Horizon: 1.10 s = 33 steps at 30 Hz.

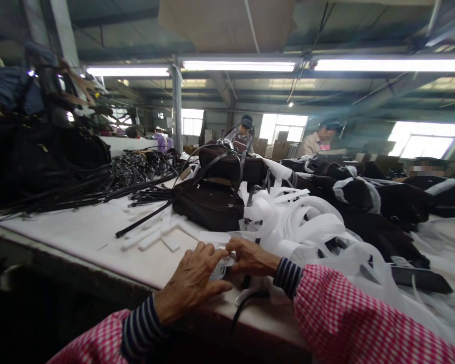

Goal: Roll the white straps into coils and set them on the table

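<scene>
Both hands meet at the table's near edge over a small bundle of white strips [220, 268]. My left hand [192, 279] curves round it from the left, fingers over the top and thumb along the near side. My right hand [253, 257] has its fingers bent and pinched at the bundle's right side; its fingertips come close to those of my left hand. The fingers partly hide the bundle. Just beyond lies a flat white piece [214, 237]. Below my right hand a black strap [246, 302] with a metal ring hangs over the edge.
A tangled heap of white strips [307, 220] lies to the right. Black bags [212, 206] stand ahead, with more bags [387, 212] at right. Black straps [144, 172] are piled at left near white foam-like bars [151, 235]. People [239, 135] are farther back.
</scene>
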Tool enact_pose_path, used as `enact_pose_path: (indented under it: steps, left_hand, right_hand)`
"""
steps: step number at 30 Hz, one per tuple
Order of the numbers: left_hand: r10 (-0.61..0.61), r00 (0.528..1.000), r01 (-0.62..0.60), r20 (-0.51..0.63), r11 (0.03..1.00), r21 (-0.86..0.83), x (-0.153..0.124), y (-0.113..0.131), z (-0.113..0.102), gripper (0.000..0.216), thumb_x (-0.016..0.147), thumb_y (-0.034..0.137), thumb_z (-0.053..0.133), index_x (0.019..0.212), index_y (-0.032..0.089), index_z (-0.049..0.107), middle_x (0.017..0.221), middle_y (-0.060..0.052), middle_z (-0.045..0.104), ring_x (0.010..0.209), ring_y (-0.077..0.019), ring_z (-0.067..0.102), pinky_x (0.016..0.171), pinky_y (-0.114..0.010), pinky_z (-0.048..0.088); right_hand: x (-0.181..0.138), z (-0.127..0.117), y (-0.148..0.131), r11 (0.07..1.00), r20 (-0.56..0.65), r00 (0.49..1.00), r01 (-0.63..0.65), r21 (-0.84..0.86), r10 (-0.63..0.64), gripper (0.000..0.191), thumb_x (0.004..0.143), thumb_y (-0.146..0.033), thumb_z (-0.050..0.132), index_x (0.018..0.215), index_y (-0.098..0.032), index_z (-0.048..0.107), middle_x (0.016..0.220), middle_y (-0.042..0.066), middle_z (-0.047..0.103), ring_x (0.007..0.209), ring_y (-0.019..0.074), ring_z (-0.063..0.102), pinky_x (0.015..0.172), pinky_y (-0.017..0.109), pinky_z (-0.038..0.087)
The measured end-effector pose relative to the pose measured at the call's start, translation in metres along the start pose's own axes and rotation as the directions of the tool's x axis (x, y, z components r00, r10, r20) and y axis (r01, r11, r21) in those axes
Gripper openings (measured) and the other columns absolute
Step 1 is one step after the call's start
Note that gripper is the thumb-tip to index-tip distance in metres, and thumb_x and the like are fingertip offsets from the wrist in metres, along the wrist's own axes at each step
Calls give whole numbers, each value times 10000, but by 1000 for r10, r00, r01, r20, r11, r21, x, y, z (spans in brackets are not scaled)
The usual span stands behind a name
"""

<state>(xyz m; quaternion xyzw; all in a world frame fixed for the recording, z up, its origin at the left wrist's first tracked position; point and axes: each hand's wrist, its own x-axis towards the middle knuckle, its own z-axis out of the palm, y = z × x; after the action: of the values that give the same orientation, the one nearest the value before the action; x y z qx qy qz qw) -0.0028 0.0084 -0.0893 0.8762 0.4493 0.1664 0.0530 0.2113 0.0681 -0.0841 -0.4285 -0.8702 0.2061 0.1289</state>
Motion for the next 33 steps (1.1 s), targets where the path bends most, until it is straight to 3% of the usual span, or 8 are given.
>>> enact_pose_path:
  steps: [6, 12, 16, 19, 23, 26, 29, 33]
  left_hand:
    - [-12, 983, -16, -181, 988, -153, -28, -23, 14, 792, 793, 153, 742, 1495, 322, 415, 1377, -55, 578, 1252, -292, 517, 1018, -450, 454]
    - [-145, 923, 54, -357, 966, -253, -33, -32, 33, 320, 951, 227, 596, 1270, 238, 598, 1211, -88, 656, 1131, -293, 581, 959, -477, 489]
    - [-144, 910, 34, -389, 961, -276, -29, -36, 33, 289, 956, 166, 530, 1212, 245, 637, 1116, -78, 670, 1071, -283, 592, 900, -453, 512]
    - [-81, 913, -17, -401, 972, -235, -29, -38, 33, 379, 924, 85, 481, 1235, 238, 635, 1126, -78, 675, 1055, -278, 583, 879, -444, 516]
    - [18, 907, -83, -421, 987, -137, -31, -38, 38, 508, 842, -2, 445, 1267, 216, 618, 1177, -83, 677, 1064, -286, 562, 883, -456, 508]
    - [54, 897, -86, -439, 995, -54, -33, -39, 45, 581, 794, -29, 425, 1297, 200, 604, 1170, -91, 682, 1050, -291, 575, 843, -442, 515]
    - [83, 881, -71, -466, 996, 45, -34, -42, 54, 702, 734, -49, 415, 1378, 194, 555, 1179, -96, 682, 1034, -287, 593, 831, -420, 521]
    - [170, 826, -88, -538, 981, 174, -34, -44, 63, 843, 747, -61, 381, 1553, 186, 362, 1219, -125, 682, 1064, -292, 605, 870, -419, 525]
  right_hand:
    - [2, -12, -20, 976, 23, 999, 38, 215, -45, 182, 690, -198, 815, 791, -150, 672, 674, -58, 543, 639, 104, 483, 565, 223, 302]
    - [8, -16, -40, 958, -34, 998, 61, 279, -53, 302, 692, -363, 865, 737, -138, 668, 648, -53, 530, 618, 94, 442, 534, 227, 285]
    - [1, -19, -41, 856, 72, 996, 7, 516, -51, 300, 754, -384, 810, 902, -141, 714, 699, -35, 570, 590, 91, 452, 486, 205, 310]
    - [-2, -21, -37, 787, 40, 999, -18, 617, -9, 288, 834, -363, 721, 1028, -150, 702, 757, -6, 615, 609, 106, 506, 461, 191, 322]
    - [4, -17, -32, 794, -18, 997, 70, 604, -74, 313, 780, -314, 783, 1042, -154, 719, 806, 0, 656, 630, 101, 521, 530, 201, 367]
    - [8, -13, -31, 833, -25, 991, 121, 540, -128, 222, 805, -326, 778, 938, -148, 765, 738, -7, 638, 637, 108, 499, 580, 227, 368]
    - [10, -10, -34, 869, -132, 981, 187, 458, -142, 194, 837, -334, 749, 802, -145, 766, 760, 13, 647, 710, 129, 523, 670, 255, 400]
    - [17, -4, -34, 864, -124, 982, 186, 467, -144, 186, 835, -315, 713, 762, -143, 718, 765, 13, 637, 703, 134, 546, 687, 260, 435]
